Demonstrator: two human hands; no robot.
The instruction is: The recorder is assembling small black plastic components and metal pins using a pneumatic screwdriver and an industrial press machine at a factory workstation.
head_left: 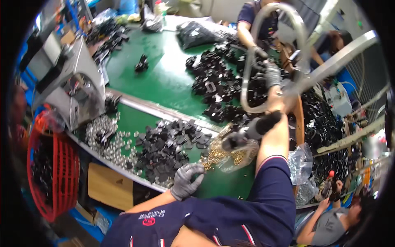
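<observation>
My left hand (186,181), in a grey glove, has its fingers curled toward the thumb beside a heap of small brass-coloured parts (218,154). Whatever may be between its fingertips is too small to make out. My right arm stretches far forward, and my gloved right hand (272,76) is at the edge of a large pile of black plastic parts (212,80). Its fingers are blurred and partly hidden by a pale curved tube (245,82). A dark, cylindrical tool-like thing (251,131) crosses in front of my right forearm. Flat black pieces (162,144) lie left of the brass-coloured parts.
Shiny round metal parts (103,131) lie near a grey metal machine (78,82) at left. Below stands a red basket (66,173). A metal strip (152,109) crosses the green table (156,49). A co-worker's gloved hand (259,52) is near my right hand.
</observation>
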